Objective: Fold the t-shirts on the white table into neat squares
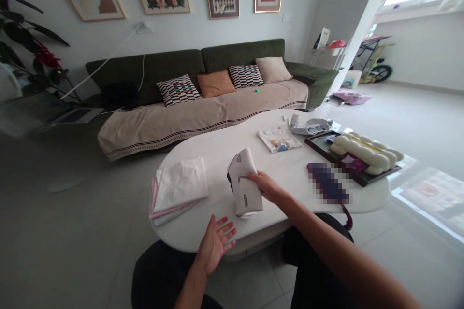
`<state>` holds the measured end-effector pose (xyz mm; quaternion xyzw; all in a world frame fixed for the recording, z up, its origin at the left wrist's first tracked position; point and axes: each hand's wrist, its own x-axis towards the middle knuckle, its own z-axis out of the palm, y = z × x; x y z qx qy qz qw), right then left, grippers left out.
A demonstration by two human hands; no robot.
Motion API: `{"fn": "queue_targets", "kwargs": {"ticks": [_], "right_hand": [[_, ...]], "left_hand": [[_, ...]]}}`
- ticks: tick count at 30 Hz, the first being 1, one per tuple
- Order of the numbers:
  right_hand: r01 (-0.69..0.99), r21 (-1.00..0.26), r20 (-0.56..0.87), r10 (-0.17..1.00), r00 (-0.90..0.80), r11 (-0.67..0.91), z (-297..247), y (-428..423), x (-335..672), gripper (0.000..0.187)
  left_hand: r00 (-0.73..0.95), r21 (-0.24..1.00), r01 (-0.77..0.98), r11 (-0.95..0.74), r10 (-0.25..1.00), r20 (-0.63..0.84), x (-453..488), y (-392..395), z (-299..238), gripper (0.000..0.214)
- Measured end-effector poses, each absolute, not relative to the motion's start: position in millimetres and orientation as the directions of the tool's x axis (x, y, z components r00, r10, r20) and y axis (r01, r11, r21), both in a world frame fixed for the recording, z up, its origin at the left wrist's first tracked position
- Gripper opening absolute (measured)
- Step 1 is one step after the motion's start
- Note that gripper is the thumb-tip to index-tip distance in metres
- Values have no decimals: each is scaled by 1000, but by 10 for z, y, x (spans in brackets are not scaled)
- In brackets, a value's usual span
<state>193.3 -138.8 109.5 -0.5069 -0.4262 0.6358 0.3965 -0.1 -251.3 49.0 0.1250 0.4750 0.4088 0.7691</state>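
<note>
My right hand (267,186) grips the right edge of a folded white bag (247,195) with dark lettering, holding it tilted over the table's near middle. Something dark shows along the bag's left edge; I cannot make out what it is. My left hand (216,242) is open and holds nothing, palm turned up and fingers spread, at the table's front edge just below the bag. To the left lies a stack of folded cloths (183,181), white on top with pink beneath. Farther back on the table is a folded white T-shirt (279,140) with a colourful print.
The white table (217,147) has a curved edge. On its right are a dark tray (362,181) with a cream bumpy object (366,152), a blurred-out dark item (328,183) and a crumpled plastic bag (314,127). A green sofa (239,54) stands behind.
</note>
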Motion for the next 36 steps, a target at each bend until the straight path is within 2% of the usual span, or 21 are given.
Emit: {"fn": "queue_targets", "kwargs": {"ticks": [3,6,8,10,13,15,18,20,22,26,31,36], "right_hand": [[-204,-944,-245,965,-94,-260,1261,-1210,1851,30],[-350,-920,-205,978,45,-176,1173,-1317,1821,35],[-416,-894,-238,963,127,-166,946,-1564,1838,37],[-415,-865,-354,929,105,-283,640,-1908,1893,37],[-249,-800,-546,834,-71,-545,240,-2380,2096,38],[-75,-825,-557,828,-60,-560,127,-2505,2334,35],[295,-868,-356,914,192,-400,181,-2327,2764,30],[516,-782,-206,926,317,-350,261,-2060,2981,28],[600,-706,-189,917,351,-375,300,-1789,3069,27],[566,-699,-320,899,299,-437,251,-1442,2952,29],[368,-758,-533,837,127,-539,277,-1294,2848,23],[151,-818,-567,822,-53,-555,411,-1239,2916,16]], "left_hand": [[336,515,-544,663,734,-590,147,-2313,529,65],[319,502,-615,608,774,-547,261,-2113,491,68],[269,498,-656,567,792,-547,321,-2018,416,66],[219,505,-666,550,791,-572,368,-1967,318,59],[169,533,-644,548,782,-600,409,-1955,191,41],[133,573,-611,545,785,-605,420,-1963,149,31],[86,664,-519,538,806,-586,446,-1968,140,26],[48,717,-455,528,819,-572,477,-1964,145,26],[-4,755,-392,525,820,-572,511,-1955,149,29],[-37,787,-274,553,811,-584,527,-1917,169,34],[106,745,-272,609,788,-606,427,-1816,263,36],[235,726,-260,637,771,-592,367,-1722,387,52]]}}
